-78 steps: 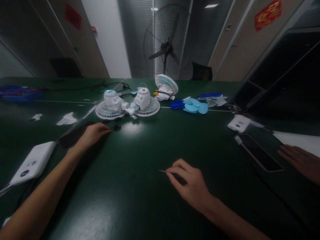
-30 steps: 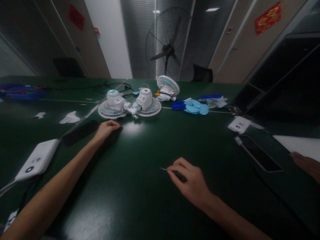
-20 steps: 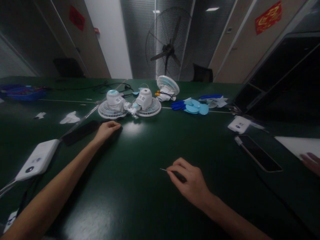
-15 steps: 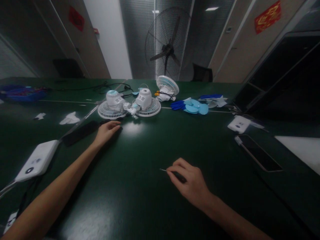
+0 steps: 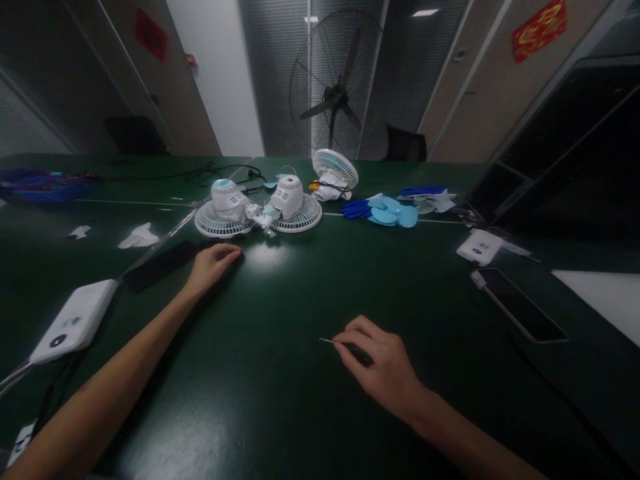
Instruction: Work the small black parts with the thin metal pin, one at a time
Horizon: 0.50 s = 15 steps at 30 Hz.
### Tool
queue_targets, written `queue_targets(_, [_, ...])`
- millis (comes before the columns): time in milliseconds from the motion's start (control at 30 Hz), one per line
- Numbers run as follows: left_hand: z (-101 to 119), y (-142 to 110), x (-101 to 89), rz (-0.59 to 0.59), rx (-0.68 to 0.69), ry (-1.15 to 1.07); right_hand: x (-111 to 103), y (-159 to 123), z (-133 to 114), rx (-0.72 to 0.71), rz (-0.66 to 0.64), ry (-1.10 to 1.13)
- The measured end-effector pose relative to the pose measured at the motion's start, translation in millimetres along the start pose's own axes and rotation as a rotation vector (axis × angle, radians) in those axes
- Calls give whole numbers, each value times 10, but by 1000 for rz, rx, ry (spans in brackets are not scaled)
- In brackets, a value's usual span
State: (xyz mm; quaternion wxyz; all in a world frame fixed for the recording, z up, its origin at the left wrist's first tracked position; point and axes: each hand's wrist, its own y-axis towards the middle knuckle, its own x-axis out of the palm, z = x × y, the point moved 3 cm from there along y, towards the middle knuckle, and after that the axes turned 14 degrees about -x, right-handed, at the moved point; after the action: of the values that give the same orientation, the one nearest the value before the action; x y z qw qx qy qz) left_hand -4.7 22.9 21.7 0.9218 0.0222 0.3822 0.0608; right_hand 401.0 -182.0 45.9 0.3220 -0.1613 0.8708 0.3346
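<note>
My left hand (image 5: 213, 261) reaches far forward on the green table (image 5: 280, 400), fingers together and curled down onto the surface just in front of two small white fans. Whatever lies under its fingers is hidden. One white fan (image 5: 220, 210) and the other white fan (image 5: 294, 202) lie face down, side by side. Nearer to me, my right hand (image 5: 383, 363) pinches a thin screwdriver (image 5: 327, 341) with a dark handle. Its metal tip points left, low over the table.
A third small fan (image 5: 334, 175) and a pile of blue fan blades (image 5: 387, 215) lie at the back. A white power bank (image 5: 70, 323) and a black strip (image 5: 160, 263) are at left. A phone (image 5: 517, 305), a white device (image 5: 477, 247) and white paper (image 5: 600, 297) are at right.
My left hand slid forward and covered a small dark piece that lay in front of it. Another person's hand at the right edge has drawn back out of view. My right hand has stayed put.
</note>
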Motion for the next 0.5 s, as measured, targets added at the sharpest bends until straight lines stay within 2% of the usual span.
queue_targets(167, [91, -104, -13, 78, 84, 64, 15, -11, 14, -2, 11, -27])
queue_targets(333, [118, -170, 20, 101, 200, 202, 7, 0, 3, 1, -4, -29])
queue_targets(400, [122, -189, 43, 85, 250, 234, 0, 5, -5, 7, -12, -24])
queue_targets(500, [196, -254, 123, -6, 338, 275, -8, 8, -10, 11, -11, -18])
